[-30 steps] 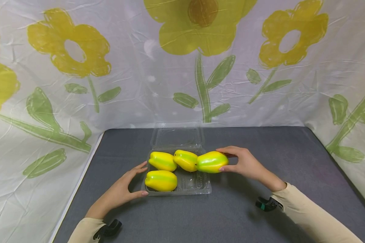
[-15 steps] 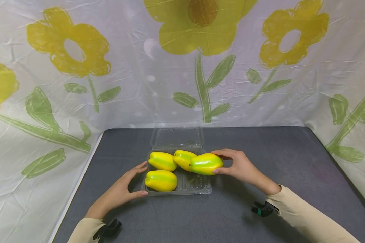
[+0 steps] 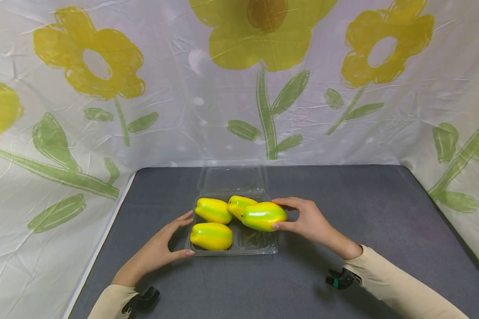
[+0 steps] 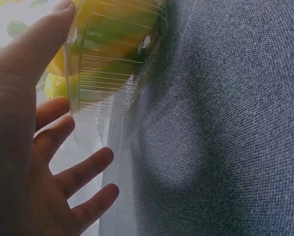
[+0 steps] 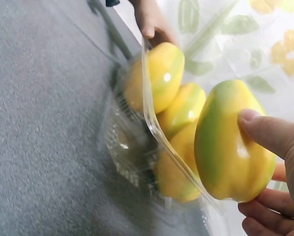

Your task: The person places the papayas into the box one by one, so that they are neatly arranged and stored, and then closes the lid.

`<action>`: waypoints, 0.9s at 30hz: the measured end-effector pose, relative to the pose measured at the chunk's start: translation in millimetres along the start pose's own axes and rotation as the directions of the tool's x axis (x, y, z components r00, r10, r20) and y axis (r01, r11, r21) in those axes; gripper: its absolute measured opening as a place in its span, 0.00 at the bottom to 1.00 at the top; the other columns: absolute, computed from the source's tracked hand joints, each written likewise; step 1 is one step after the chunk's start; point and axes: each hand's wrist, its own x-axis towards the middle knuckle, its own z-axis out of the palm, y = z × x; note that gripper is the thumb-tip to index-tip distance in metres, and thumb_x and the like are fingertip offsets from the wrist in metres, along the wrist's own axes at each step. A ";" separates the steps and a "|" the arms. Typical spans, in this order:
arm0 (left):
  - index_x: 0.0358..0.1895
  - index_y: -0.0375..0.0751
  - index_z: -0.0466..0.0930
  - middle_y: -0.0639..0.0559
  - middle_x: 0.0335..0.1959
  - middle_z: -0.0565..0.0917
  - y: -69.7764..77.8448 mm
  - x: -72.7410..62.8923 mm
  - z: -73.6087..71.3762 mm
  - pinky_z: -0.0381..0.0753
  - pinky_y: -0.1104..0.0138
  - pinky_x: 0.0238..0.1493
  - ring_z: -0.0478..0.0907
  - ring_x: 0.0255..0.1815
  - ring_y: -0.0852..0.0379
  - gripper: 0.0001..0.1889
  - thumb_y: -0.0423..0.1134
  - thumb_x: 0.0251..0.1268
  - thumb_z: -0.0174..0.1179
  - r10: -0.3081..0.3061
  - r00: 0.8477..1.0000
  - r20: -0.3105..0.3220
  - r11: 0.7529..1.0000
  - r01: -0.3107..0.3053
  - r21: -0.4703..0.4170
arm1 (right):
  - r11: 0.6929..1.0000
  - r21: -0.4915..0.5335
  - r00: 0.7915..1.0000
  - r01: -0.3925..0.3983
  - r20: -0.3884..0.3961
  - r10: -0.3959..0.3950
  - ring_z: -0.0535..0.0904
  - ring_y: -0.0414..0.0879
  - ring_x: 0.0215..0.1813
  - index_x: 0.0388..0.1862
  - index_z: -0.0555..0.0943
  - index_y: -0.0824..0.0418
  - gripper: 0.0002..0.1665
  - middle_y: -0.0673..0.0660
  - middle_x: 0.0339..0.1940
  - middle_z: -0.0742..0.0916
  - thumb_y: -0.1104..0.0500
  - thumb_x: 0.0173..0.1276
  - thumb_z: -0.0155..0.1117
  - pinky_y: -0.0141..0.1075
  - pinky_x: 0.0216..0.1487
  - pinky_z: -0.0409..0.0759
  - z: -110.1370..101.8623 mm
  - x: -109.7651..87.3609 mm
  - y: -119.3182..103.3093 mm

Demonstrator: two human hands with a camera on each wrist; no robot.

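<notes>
In the head view, my right hand (image 3: 316,225) grips a yellow-green papaya (image 3: 264,216) by its right end, thumb in front and fingers behind. The fruit hangs over the clear plastic box (image 3: 259,243) and partly covers another papaya (image 3: 238,204) at the back. Two more lie in the box's left half, a rear papaya (image 3: 213,210) and a front papaya (image 3: 211,236). My left hand (image 3: 156,253) is spread at the box's left side, its thumb tip at the front corner. In the left wrist view, the thumb meets the rim (image 4: 71,59) while the other fingers stay extended.
The box's transparent lid (image 3: 233,179) lies folded back behind it on the dark grey tabletop (image 3: 343,190). A white cloth (image 3: 171,110) printed with yellow flowers hangs behind and along both sides. Each wrist carries a black device (image 3: 343,278).
My right hand has moved left and slightly toward me with the papaya, from the box's right edge to over its interior. My left hand has stayed in place.
</notes>
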 end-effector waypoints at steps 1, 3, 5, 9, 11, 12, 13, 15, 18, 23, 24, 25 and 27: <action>0.75 0.57 0.61 0.54 0.81 0.56 -0.2 0.0 0.2 0.64 0.35 0.69 0.57 0.79 0.40 0.45 0.58 0.53 0.72 0.000 1.000 -0.002 1.000 0.000 -0.001 | 1.000 0.005 1.000 0.000 0.001 0.000 0.84 0.44 0.51 0.61 0.82 0.51 0.36 0.49 0.56 0.88 0.47 0.51 0.80 0.43 0.53 0.84 0.8 -0.1 -1.0; 0.75 0.57 0.62 0.55 0.81 0.57 -0.3 -0.1 0.5 0.64 0.35 0.69 0.57 0.79 0.40 0.45 0.58 0.52 0.72 0.000 1.000 -0.004 1.000 0.000 0.001 | 1.000 0.010 1.000 0.001 0.001 -0.001 0.84 0.44 0.51 0.61 0.82 0.50 0.36 0.49 0.56 0.88 0.46 0.51 0.80 0.42 0.53 0.84 2.8 0.0 -2.2; 0.75 0.57 0.62 0.55 0.81 0.57 0.0 -0.1 0.6 0.64 0.35 0.69 0.57 0.79 0.40 0.45 0.58 0.52 0.72 0.004 1.000 -0.007 1.000 -0.004 0.003 | 1.000 0.017 1.000 -0.004 0.000 0.004 0.84 0.44 0.52 0.60 0.82 0.50 0.35 0.49 0.56 0.88 0.47 0.51 0.80 0.42 0.54 0.84 4.5 -0.3 -3.7; 0.75 0.56 0.62 0.54 0.81 0.57 0.6 -0.5 -0.1 0.64 0.35 0.69 0.57 0.79 0.40 0.45 0.58 0.53 0.72 0.009 1.000 -0.005 1.000 -0.009 0.006 | 1.000 0.025 1.000 -0.019 -0.001 0.019 0.85 0.44 0.52 0.60 0.82 0.50 0.35 0.49 0.55 0.88 0.47 0.51 0.80 0.42 0.53 0.84 7.8 -1.1 -6.4; 0.75 0.55 0.61 0.54 0.81 0.56 0.8 -0.8 -0.6 0.64 0.35 0.70 0.57 0.79 0.40 0.45 0.58 0.53 0.72 0.008 1.000 -0.001 1.000 -0.008 0.006 | 0.999 0.026 1.000 -0.023 0.000 0.024 0.85 0.44 0.52 0.60 0.82 0.50 0.35 0.49 0.55 0.88 0.48 0.51 0.80 0.41 0.53 0.85 9.0 -1.5 -8.2; 0.75 0.56 0.61 0.55 0.81 0.56 1.0 -0.9 -0.8 0.64 0.35 0.70 0.57 0.79 0.40 0.45 0.58 0.53 0.72 0.007 1.000 0.001 1.000 -0.007 0.007 | 0.999 0.027 1.000 -0.025 -0.001 0.025 0.85 0.44 0.52 0.60 0.82 0.50 0.35 0.49 0.55 0.88 0.48 0.51 0.81 0.40 0.53 0.85 9.8 -1.7 -8.7; 0.75 0.55 0.61 0.55 0.81 0.56 1.1 -1.0 -1.1 0.64 0.35 0.70 0.57 0.79 0.40 0.45 0.58 0.53 0.71 0.009 1.000 0.002 1.000 -0.009 0.006 | 0.999 0.028 1.000 -0.025 -0.002 0.025 0.85 0.45 0.52 0.60 0.82 0.51 0.35 0.50 0.55 0.88 0.48 0.51 0.81 0.40 0.53 0.85 10.5 -1.8 -9.3; 0.75 0.55 0.61 0.55 0.81 0.56 0.9 -1.1 -1.3 0.64 0.36 0.70 0.57 0.79 0.40 0.45 0.59 0.53 0.71 0.010 1.000 0.003 1.000 -0.010 0.004 | 0.999 0.034 1.000 -0.023 -0.005 0.023 0.85 0.45 0.52 0.60 0.82 0.51 0.35 0.50 0.55 0.88 0.48 0.51 0.81 0.41 0.53 0.85 12.3 -1.9 -9.9; 0.75 0.55 0.61 0.56 0.81 0.56 0.4 -1.2 -1.1 0.64 0.36 0.70 0.57 0.79 0.40 0.45 0.60 0.53 0.71 0.012 1.000 0.003 1.000 -0.012 0.003 | 0.999 0.049 1.000 -0.023 -0.003 0.023 0.85 0.46 0.52 0.60 0.82 0.51 0.35 0.50 0.55 0.88 0.48 0.52 0.80 0.45 0.53 0.85 15.2 -2.5 -10.0; 0.75 0.56 0.61 0.55 0.81 0.56 0.1 -0.8 -0.2 0.64 0.35 0.70 0.57 0.79 0.40 0.45 0.59 0.53 0.71 0.003 1.000 0.005 1.000 -0.003 0.002 | 0.997 0.069 0.999 -0.039 0.008 0.039 0.85 0.48 0.52 0.60 0.81 0.52 0.35 0.51 0.54 0.87 0.47 0.52 0.80 0.48 0.53 0.85 19.0 -3.7 -12.2; 0.75 0.56 0.61 0.55 0.81 0.56 0.2 -0.7 -0.2 0.64 0.35 0.70 0.57 0.79 0.40 0.45 0.59 0.53 0.71 0.001 1.000 0.005 1.000 -0.001 0.000 | 0.996 0.073 0.999 -0.042 0.010 0.041 0.85 0.49 0.51 0.59 0.81 0.52 0.35 0.51 0.54 0.87 0.48 0.52 0.80 0.48 0.53 0.85 19.8 -3.9 -12.6; 0.75 0.56 0.61 0.54 0.81 0.56 0.4 -0.5 -0.2 0.63 0.35 0.70 0.57 0.79 0.40 0.45 0.58 0.53 0.71 0.000 1.000 0.005 1.000 0.000 -0.001 | 0.996 0.075 0.999 -0.043 0.013 0.042 0.85 0.49 0.51 0.59 0.81 0.52 0.35 0.51 0.54 0.87 0.48 0.52 0.80 0.48 0.53 0.85 20.6 -4.0 -12.9; 0.75 0.56 0.61 0.54 0.81 0.56 0.8 -0.4 -0.4 0.63 0.34 0.70 0.57 0.79 0.40 0.45 0.59 0.53 0.71 -0.003 1.000 0.006 1.000 0.003 -0.003 | 0.996 0.080 0.999 -0.039 0.016 0.038 0.85 0.49 0.51 0.59 0.81 0.53 0.35 0.52 0.54 0.87 0.47 0.52 0.80 0.49 0.53 0.85 22.6 -4.0 -13.1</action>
